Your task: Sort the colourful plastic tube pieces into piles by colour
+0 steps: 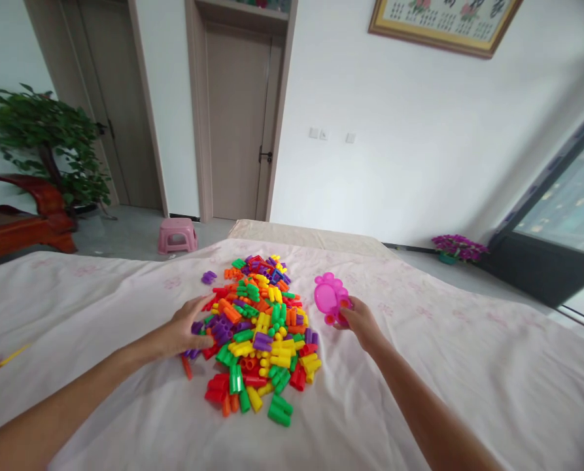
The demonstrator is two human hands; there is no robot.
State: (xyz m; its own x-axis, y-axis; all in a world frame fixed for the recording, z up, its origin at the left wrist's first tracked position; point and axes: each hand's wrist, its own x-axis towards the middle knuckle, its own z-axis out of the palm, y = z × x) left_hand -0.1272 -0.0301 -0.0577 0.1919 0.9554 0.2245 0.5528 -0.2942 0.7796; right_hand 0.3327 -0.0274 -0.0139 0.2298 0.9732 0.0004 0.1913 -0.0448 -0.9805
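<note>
A heap of plastic building blocks (259, 320) in red, orange, yellow, green, blue and purple lies on a pale sheet. At the heap's left edge, my left hand (191, 327) has its thumb and fingers apart around purple blocks (220, 327), with its fingertips partly hidden among them. To the right of the heap, my right hand (358, 320) is closed on the lower right edge of a bright pink paw-shaped plastic dish (327, 297). Red-orange spots show on the dish beside my fingers; I cannot tell whether they are blocks.
A loose purple block (208, 277) lies left of the heap, and a green block (280, 411) lies at its near end. Beyond the sheet stand a pink stool (178, 235), a wooden chair (31, 209), a leafy plant (46, 144) and purple flowers (459, 248).
</note>
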